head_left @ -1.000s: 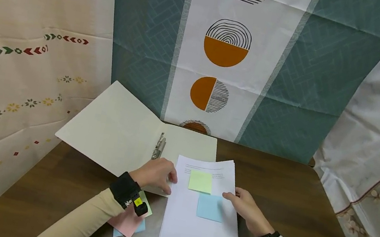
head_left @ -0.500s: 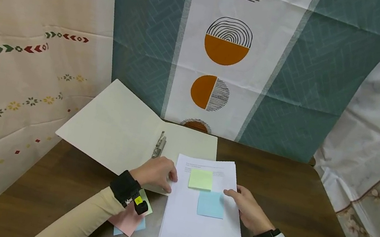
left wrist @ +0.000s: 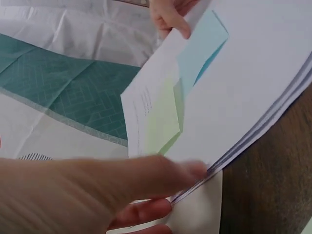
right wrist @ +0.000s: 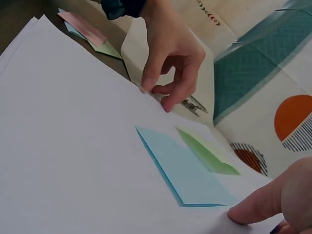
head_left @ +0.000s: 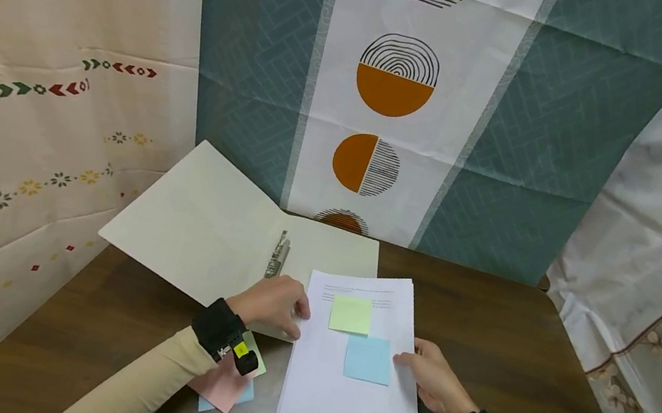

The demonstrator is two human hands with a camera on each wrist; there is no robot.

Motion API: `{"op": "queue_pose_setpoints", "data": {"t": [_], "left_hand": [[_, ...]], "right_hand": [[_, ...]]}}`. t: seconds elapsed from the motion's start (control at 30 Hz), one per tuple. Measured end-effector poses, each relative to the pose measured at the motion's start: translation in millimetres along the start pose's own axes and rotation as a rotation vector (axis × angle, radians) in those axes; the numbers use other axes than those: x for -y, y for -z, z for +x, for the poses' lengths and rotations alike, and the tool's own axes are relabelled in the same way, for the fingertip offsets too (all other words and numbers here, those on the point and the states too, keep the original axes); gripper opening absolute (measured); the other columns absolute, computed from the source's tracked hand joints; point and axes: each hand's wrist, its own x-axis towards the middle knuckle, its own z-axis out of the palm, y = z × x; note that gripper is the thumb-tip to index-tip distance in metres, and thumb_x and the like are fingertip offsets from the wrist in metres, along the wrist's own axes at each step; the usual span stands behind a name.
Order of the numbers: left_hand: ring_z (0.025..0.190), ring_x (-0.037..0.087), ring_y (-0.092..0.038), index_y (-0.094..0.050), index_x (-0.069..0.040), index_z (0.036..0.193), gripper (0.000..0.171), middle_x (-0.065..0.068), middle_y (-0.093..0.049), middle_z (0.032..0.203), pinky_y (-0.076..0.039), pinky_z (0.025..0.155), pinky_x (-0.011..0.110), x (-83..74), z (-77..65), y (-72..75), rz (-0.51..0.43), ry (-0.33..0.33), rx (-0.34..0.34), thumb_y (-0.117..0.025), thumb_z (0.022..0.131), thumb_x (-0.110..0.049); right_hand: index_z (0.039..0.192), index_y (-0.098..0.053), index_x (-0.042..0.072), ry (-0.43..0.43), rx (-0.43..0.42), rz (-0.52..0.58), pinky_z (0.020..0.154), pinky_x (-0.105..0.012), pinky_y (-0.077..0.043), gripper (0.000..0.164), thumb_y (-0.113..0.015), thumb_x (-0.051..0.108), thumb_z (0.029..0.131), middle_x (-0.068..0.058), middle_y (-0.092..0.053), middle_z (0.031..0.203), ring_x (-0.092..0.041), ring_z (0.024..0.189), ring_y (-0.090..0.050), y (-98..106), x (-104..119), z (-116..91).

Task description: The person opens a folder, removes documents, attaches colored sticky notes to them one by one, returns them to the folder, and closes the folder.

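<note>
A stack of white paper sheets [head_left: 344, 411] lies in front of me, overlapping the lower right of an open binder [head_left: 200, 215]. On its top sheet are a green sticky note [head_left: 350, 315] and a blue sticky note [head_left: 368, 359]. My left hand [head_left: 271, 304] pinches the stack's left edge, thumb on top and fingers below, as the left wrist view shows. Across from it, my right hand [head_left: 436, 381] grips the right edge beside the blue note, its thumb [right wrist: 253, 207] on the top sheet and its other fingers mostly hidden underneath.
The binder's metal clip [head_left: 277, 257] shows just beyond my left hand. Loose pink sticky notes [head_left: 221, 384], with green and blue ones, lie under my left wrist on the wooden table [head_left: 500, 327]. Patterned cloths [head_left: 254, 79] hang at the back and sides.
My right hand has slid a little down the right edge of the stack, toward me. The left hand keeps its place at the left edge.
</note>
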Motion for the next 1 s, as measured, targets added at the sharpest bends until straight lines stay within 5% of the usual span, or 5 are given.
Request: {"op": "queue_pose_setpoints", "data": {"t": [0.13,0.27,0.5,0.83,1.0], "left_hand": [[0.084,0.011,-0.064,-0.085,-0.015,0.100,0.011,-0.004,-0.079,0.093,-0.053,0.077,0.030,2.7,-0.2,-0.6,-0.042,0.039,-0.066,-0.090,0.096,-0.025],[0.077,0.012,-0.061,-0.081,-0.012,0.112,0.023,-0.001,-0.076,0.090,-0.046,0.068,0.029,3.2,0.6,-0.2,-0.132,0.113,-0.139,-0.075,0.108,-0.034],[0.076,0.011,-0.059,-0.071,-0.002,0.133,0.033,0.007,-0.073,0.093,-0.045,0.065,0.024,-17.9,1.9,6.9,-0.289,-0.070,-0.148,-0.065,0.114,-0.029],[0.059,0.010,-0.052,-0.067,-0.002,0.103,0.015,0.003,-0.057,0.068,-0.032,0.056,0.017,-61.6,-18.4,27.3,0.001,-0.333,-0.653,-0.076,0.107,-0.013],[0.064,0.017,-0.068,-0.069,0.000,0.107,0.016,0.007,-0.070,0.076,-0.047,0.058,0.019,-76.5,-27.5,39.0,0.041,-0.432,-0.789,-0.082,0.102,-0.008]], "right_hand": [[0.164,-0.039,-0.015,0.044,-0.023,0.016,0.112,-0.052,-0.053,0.057,-0.052,0.003,0.112,-0.032,-0.055,0.162,-0.041,0.141,-0.057,2,2,-3],[0.166,-0.038,-0.012,0.106,-0.049,0.051,0.127,-0.067,-0.037,0.056,-0.051,0.003,0.114,-0.032,-0.051,0.165,-0.042,0.147,-0.051,8,12,-11],[0.169,-0.039,-0.002,0.186,-0.173,0.027,0.123,-0.050,-0.051,0.055,-0.052,0.006,0.116,-0.026,-0.054,0.167,-0.033,0.136,-0.062,13,23,-27],[0.158,-0.053,0.004,0.480,-0.456,0.034,0.089,-0.018,-0.062,0.042,-0.055,0.006,0.116,-0.016,-0.068,0.151,0.001,0.111,-0.074,-2,52,-58],[0.149,-0.058,-0.003,0.662,-0.534,0.077,0.084,-0.018,-0.065,0.035,-0.058,-0.001,0.113,0.004,-0.076,0.135,0.003,0.108,-0.079,-3,67,-67]]}}
